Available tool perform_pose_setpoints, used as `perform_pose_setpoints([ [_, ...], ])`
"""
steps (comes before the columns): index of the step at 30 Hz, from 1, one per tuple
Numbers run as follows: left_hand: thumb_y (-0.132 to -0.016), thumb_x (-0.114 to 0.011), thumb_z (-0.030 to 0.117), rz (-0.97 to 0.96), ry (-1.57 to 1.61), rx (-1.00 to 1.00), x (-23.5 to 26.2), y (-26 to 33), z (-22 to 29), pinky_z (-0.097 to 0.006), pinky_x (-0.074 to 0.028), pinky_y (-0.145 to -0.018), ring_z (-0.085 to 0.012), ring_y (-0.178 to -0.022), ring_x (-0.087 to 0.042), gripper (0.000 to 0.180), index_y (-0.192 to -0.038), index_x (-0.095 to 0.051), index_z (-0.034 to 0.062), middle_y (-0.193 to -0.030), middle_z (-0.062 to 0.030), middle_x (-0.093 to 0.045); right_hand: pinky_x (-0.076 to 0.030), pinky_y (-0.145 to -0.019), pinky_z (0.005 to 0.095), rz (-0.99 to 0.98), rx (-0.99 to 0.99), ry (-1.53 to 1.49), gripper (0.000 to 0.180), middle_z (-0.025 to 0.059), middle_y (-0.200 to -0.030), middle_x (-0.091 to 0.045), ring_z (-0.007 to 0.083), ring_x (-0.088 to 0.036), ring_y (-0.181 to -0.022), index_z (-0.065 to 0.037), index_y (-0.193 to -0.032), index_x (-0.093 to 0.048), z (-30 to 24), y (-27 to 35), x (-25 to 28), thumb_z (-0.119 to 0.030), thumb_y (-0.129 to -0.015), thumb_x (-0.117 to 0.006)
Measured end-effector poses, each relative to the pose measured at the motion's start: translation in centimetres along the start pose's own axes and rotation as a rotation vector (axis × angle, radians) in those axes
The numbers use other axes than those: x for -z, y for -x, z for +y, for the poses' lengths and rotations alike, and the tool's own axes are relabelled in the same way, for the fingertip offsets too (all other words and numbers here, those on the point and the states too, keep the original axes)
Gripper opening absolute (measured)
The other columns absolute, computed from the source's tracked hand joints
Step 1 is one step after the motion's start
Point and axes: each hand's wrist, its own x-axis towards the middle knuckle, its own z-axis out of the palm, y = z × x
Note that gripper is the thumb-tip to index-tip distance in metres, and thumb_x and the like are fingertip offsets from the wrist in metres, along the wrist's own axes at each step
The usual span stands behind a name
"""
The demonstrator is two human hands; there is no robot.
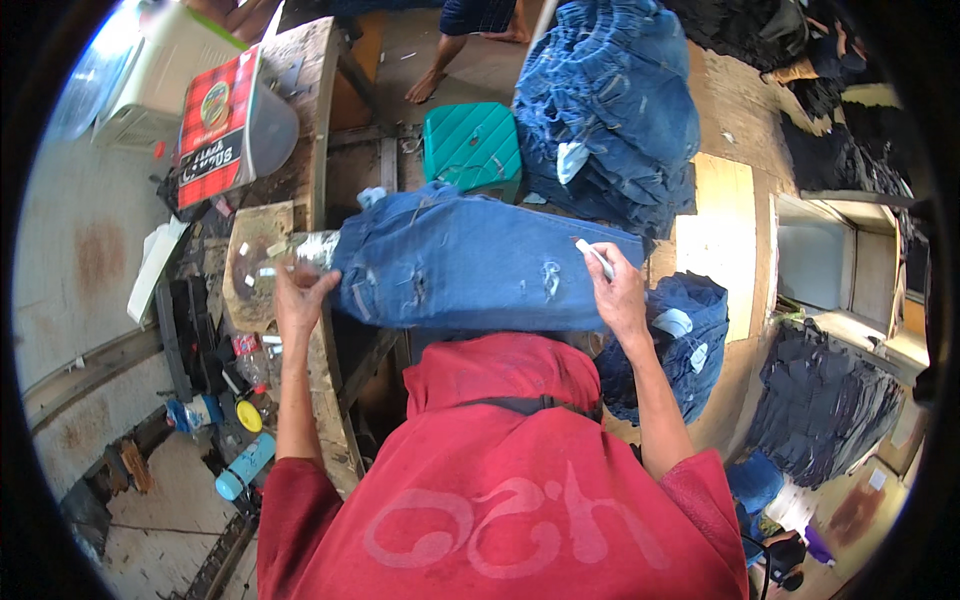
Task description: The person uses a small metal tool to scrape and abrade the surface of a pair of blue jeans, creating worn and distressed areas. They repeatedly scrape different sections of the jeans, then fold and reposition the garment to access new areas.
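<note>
A blue denim garment point(465, 265) with frayed, ripped patches stretches sideways in front of me. Its left end meets a whitish, silvery piece point(318, 248) that juts out over the wooden bench; how far this runs inside the denim is hidden. My left hand point(300, 295) is at that left end, thumb by the denim edge, its fingers smeared by motion. Above the right part of the denim, my right hand point(617, 290) is closed round a white pen-shaped tool point(597, 261) with a dark tip pointing up and left.
A green plastic stool point(472, 147) stands beyond the denim, beside a tall heap of jeans point(610, 110). More denim point(690, 345) lies right of my right hand. On the left, the worn wooden bench point(320, 120) carries a clear plastic container point(270, 130). A person's bare foot point(427, 86) shows at the back.
</note>
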Motion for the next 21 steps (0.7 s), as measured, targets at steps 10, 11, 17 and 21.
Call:
perform_pose_setpoints([
  [10,-0.066,-0.093,0.060,-0.414,-0.546,-0.879,-7.5,2.3,4.2,-0.060,-0.014,-0.135,-0.0345,-0.165,-0.024,0.113,-0.163,-0.049,0.0231,-0.176,-0.0107,-0.035,-0.052,-0.065,0.0394,-0.144,0.803,0.310,0.020,0.0028,-0.081,-0.071,0.0229,-0.069,-0.077,-0.014,-0.104,-0.077,-5.7,0.1,-11.8,-0.032,-0.096,-0.077],
  [11,-0.063,-0.094,0.062,-0.379,-0.500,-0.926,-7.6,2.0,4.0,-0.060,-0.015,-0.135,-0.0355,-0.166,-0.023,0.119,-0.165,-0.046,0.0237,-0.177,-0.0104,-0.032,-0.051,-0.064,0.0387,-0.163,0.872,0.334,0.020,0.0020,-0.080,-0.071,0.0220,-0.069,-0.076,-0.014,-0.104,-0.078,-6.2,-0.3,-13.2,-0.033,-0.096,-0.077],
  [17,-0.056,-0.095,0.065,-0.414,-0.462,-0.885,-7.9,1.5,3.0,-0.060,-0.016,-0.134,-0.0369,-0.166,-0.021,0.141,-0.170,-0.033,0.0103,-0.178,-0.0107,-0.028,-0.049,-0.061,0.0379,-0.140,0.943,0.525,0.017,0.0016,-0.075,-0.068,0.0207,-0.066,-0.069,-0.012,-0.105,-0.081,-7.5,0.1,-16.7,-0.025,-0.095,-0.077],
  [21,-0.054,-0.095,0.064,-0.417,-0.496,-0.898,-7.9,1.3,3.0,-0.059,-0.016,-0.135,-0.0365,-0.166,-0.021,0.145,-0.169,-0.030,0.0050,-0.178,-0.0104,-0.028,-0.050,-0.060,0.0371,-0.202,0.963,0.444,0.017,0.0012,-0.073,-0.066,0.0200,-0.065,-0.068,-0.012,-0.107,-0.081,-7.8,0.9,-16.5,-0.022,-0.095,-0.075],
])
